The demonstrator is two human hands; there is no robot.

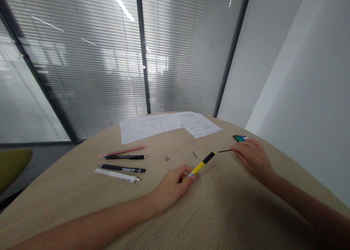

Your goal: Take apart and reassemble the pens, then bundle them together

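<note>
The left hand [172,188] is closed around a yellow-and-black pen [201,166], and the right hand [253,158] is pinching a thin black refill [224,151]. The hands are apart, with the refill's tip pointing toward the pen's black end, just beside it. A green-and-blue packet [240,138] is lying near the right fingertips [242,145]. Two small metal pieces [167,158] are resting on the rounded pale wood-grain table [226,210] ahead of the hands. Left of them, a pink pencil [123,151], two black pens [122,168], and a white pen [116,175] are lying side by side. Printed papers [169,126] are spreading along the far edge. Behind the table, slatted blinds [95,78] are covering a dark-framed glass wall, a white wall [287,78] is rising on the right, and an olive chair [11,169] is standing at the left.
</note>
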